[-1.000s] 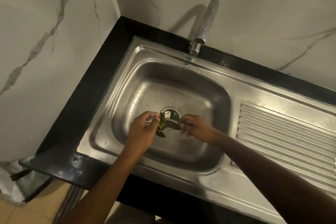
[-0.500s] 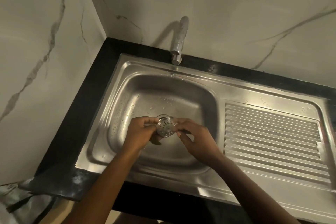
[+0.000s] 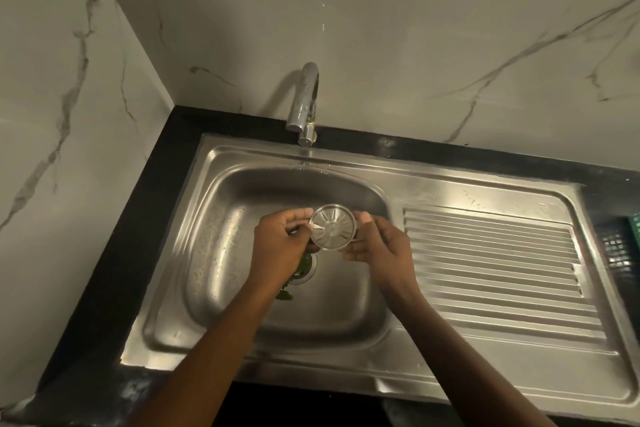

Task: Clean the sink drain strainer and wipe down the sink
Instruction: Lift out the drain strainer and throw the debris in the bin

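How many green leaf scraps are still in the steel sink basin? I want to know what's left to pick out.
2 visible: one green leaf scrap at the drain opening, another just nearer on the basin floor. The left hand may hide more.

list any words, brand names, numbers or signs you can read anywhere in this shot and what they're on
None can be read.
strainer, held between the left hand and right hand: only radial slots, no marking.
tap: plain chrome, no logo visible.
sink and its ribbed drainboard: no stamp visible.
green crate at the right edge: cut off, no label seen.
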`<control>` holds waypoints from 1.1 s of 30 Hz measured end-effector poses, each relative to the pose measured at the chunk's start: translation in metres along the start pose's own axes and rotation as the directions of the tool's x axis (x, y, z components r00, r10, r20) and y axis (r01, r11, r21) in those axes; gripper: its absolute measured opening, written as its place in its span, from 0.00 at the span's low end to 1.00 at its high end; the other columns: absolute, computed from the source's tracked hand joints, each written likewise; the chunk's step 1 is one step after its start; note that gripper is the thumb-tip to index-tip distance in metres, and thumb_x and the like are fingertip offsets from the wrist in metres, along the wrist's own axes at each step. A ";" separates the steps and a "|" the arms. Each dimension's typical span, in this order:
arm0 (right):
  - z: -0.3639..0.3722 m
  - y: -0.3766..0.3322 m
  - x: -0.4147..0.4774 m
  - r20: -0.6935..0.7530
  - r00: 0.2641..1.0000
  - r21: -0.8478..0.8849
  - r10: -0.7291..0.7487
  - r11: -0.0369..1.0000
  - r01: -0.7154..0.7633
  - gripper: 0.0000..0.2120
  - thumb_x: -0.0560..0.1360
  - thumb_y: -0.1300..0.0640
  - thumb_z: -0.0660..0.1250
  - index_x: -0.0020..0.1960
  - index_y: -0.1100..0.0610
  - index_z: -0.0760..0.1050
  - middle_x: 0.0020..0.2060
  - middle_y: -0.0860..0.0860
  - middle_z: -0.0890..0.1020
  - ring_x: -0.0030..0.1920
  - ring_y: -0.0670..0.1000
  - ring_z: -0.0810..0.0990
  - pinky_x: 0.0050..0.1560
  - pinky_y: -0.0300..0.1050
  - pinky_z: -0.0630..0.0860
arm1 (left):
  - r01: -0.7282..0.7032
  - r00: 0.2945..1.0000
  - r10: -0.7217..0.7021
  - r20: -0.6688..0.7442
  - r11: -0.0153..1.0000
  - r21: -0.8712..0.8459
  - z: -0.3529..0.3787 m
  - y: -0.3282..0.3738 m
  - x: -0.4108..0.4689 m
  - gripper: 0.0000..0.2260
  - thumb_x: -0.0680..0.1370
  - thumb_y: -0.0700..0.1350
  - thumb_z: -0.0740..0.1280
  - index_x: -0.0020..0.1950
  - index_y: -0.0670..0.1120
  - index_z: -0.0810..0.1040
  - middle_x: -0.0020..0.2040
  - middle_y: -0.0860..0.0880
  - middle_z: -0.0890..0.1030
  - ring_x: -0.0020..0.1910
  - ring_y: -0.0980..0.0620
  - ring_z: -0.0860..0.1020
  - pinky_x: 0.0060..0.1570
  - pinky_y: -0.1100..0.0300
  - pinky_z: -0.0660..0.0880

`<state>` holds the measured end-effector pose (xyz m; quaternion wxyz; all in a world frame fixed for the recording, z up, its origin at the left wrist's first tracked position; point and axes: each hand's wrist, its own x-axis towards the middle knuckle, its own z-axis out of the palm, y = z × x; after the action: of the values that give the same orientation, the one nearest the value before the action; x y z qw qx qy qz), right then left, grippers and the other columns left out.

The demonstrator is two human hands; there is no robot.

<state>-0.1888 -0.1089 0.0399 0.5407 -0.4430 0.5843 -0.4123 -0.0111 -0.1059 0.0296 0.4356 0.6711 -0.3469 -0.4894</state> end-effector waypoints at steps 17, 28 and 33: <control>-0.041 -0.020 0.151 -0.331 0.936 0.122 0.122 0.989 -0.085 0.03 0.80 0.64 0.70 0.51 0.59 0.82 0.43 0.57 0.87 0.36 0.51 0.86 0.31 0.40 0.78 | -0.059 0.994 0.060 0.087 0.998 -0.010 0.034 0.017 0.038 0.07 0.82 0.43 0.71 0.58 0.48 0.85 0.49 0.49 0.89 0.47 0.55 0.87 0.50 0.58 0.84; -0.038 -0.013 0.209 -0.493 0.824 0.162 0.279 0.960 -0.228 0.08 0.78 0.69 0.70 0.54 0.61 0.83 0.45 0.58 0.87 0.38 0.53 0.87 0.32 0.38 0.83 | 0.013 0.998 -0.015 0.058 0.999 0.032 0.022 -0.004 0.039 0.05 0.82 0.43 0.70 0.52 0.50 0.86 0.49 0.51 0.89 0.47 0.54 0.87 0.54 0.52 0.84; -0.037 -0.008 0.215 -0.498 0.817 0.118 0.292 0.956 -0.270 0.09 0.76 0.69 0.71 0.53 0.58 0.83 0.40 0.53 0.85 0.33 0.46 0.84 0.34 0.37 0.83 | 0.010 0.999 -0.012 0.047 0.999 0.034 0.014 -0.010 0.040 0.05 0.82 0.44 0.70 0.52 0.53 0.86 0.49 0.52 0.89 0.48 0.54 0.87 0.55 0.55 0.84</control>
<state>-0.2300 -0.3178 -0.0071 0.4307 -0.2157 0.7563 -0.4426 -0.0125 -0.1411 0.0044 0.4131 0.6688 -0.3615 -0.5014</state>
